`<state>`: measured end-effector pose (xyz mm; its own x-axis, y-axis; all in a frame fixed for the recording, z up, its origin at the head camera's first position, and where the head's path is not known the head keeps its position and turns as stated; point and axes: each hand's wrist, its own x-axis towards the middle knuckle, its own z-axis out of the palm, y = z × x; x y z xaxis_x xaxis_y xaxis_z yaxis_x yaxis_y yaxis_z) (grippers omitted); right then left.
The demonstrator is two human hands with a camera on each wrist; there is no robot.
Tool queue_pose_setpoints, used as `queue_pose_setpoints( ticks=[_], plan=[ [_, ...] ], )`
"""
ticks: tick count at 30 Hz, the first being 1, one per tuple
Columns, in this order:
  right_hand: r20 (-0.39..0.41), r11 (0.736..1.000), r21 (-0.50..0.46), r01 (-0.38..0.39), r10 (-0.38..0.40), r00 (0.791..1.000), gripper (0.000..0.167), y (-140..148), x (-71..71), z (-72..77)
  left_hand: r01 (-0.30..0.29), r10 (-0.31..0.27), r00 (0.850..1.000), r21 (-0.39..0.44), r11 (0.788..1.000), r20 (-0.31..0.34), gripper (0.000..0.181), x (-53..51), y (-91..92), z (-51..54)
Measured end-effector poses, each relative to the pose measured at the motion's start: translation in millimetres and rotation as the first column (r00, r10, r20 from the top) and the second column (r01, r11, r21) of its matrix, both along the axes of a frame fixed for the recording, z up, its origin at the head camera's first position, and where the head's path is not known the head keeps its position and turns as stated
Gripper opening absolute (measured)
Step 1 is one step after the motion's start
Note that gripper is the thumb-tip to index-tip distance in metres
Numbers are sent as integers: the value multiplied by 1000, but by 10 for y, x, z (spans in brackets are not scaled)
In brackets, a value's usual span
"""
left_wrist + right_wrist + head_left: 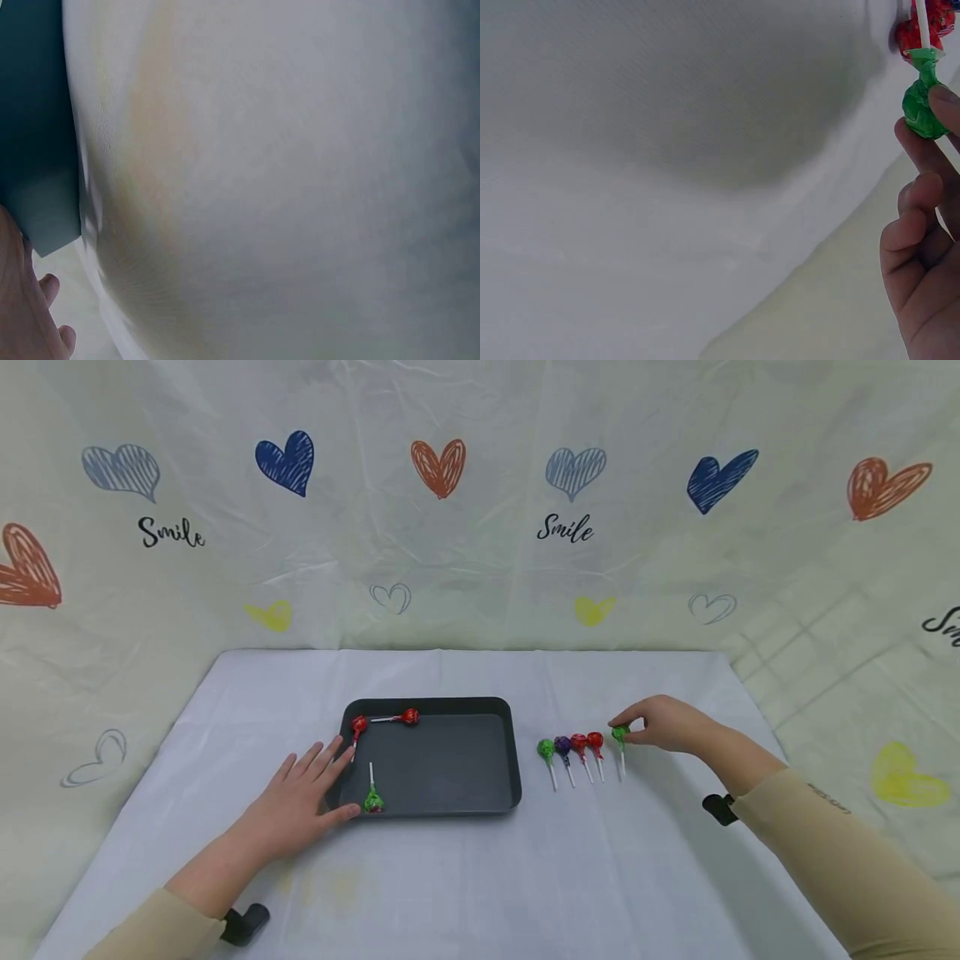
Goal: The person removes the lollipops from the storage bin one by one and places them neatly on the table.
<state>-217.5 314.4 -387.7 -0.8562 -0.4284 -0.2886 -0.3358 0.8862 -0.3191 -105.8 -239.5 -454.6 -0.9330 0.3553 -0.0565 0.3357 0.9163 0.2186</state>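
My right hand (pixel 667 724) pinches the head of a green lollipop (pixel 619 733) between thumb and fingers, its stick pointing toward me; the right wrist view shows the green wrapper (pixel 922 109) at the fingertips. Just left of it lie two red lollipops (pixel 595 740), a purple one (pixel 563 746) and a green one (pixel 546 749) in a row. My left hand (pixel 288 802) is spread with straight fingers over the left edge of the dark tray (pixel 442 768). Inside the tray are two red lollipops (pixel 409 717) and a green one (pixel 373 801).
A white cloth (pixel 450 885) covers the table. Behind it hangs a pale sheet (pixel 495 552) printed with hearts and words. Black straps with small devices sit at both wrists. The tray also shows at the left of the left wrist view.
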Motion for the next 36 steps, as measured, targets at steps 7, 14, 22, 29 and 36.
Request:
queue_pose_setpoints(
  ticks=[7, 14, 22, 29, 36],
  plan=[
    [62, 999, -12, 30, -30, 998, 31, 73, -79, -183, -1, 1, 1000, -8, 1000, 3, 97, -2, 0, 6],
    [28, 1000, 24, 12, -13, 1000, 27, 38, -105, -249, 0, 0, 1000, -13, 1000, 3, 98, -5, -1, 8],
    [23, 1000, 15, 10, -10, 1000, 28, 5, -119, -286, 0, 0, 1000, -14, 1000, 0, 99, -14, -11, -15],
    [36, 1000, -7, 21, -21, 999, 28, 17, -106, -278, 0, 0, 1000, -12, 1000, -1, 98, -12, -14, -16],
    [52, 999, -20, 33, -32, 998, 30, 15, -96, -257, 3, -3, 1000, -5, 1000, -6, 96, -7, -12, -10]
  ],
)
